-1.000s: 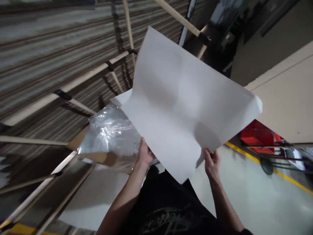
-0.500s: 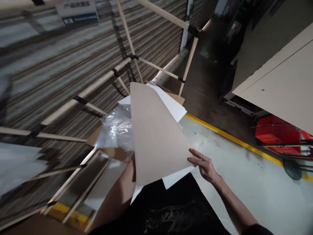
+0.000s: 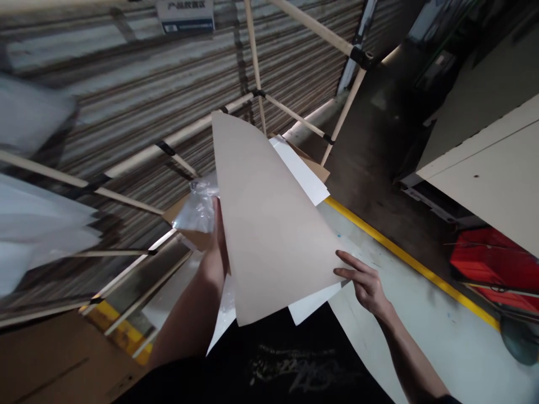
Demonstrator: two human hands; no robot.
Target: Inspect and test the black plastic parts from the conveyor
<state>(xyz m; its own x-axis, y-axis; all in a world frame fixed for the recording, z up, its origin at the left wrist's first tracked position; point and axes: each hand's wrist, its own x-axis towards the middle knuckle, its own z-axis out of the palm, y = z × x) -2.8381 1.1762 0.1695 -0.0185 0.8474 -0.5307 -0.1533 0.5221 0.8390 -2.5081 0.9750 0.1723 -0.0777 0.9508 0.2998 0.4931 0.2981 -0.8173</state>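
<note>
A large beige sheet, slightly curved, is held up in front of my black shirt. My right hand pinches its lower right edge, with two fingers lying on the front face. At the left edge of that sheet is my left hand, mostly hidden behind it, so its grip does not show. White sheet corners stick out below the beige sheet. Beyond it, more white sheets lie on a cardboard box. Crumpled clear plastic rests just left of my left hand.
A rack of pale pipes with black joints stands before a corrugated shutter. White sheets are at the left, brown cardboard at lower left. A yellow floor line, a red bin and a pale cabinet lie right.
The beige sheet's top corner has shifted left and up. My left hand has moved up along its left edge and shows more. The view has turned left; my right hand keeps its pinch.
</note>
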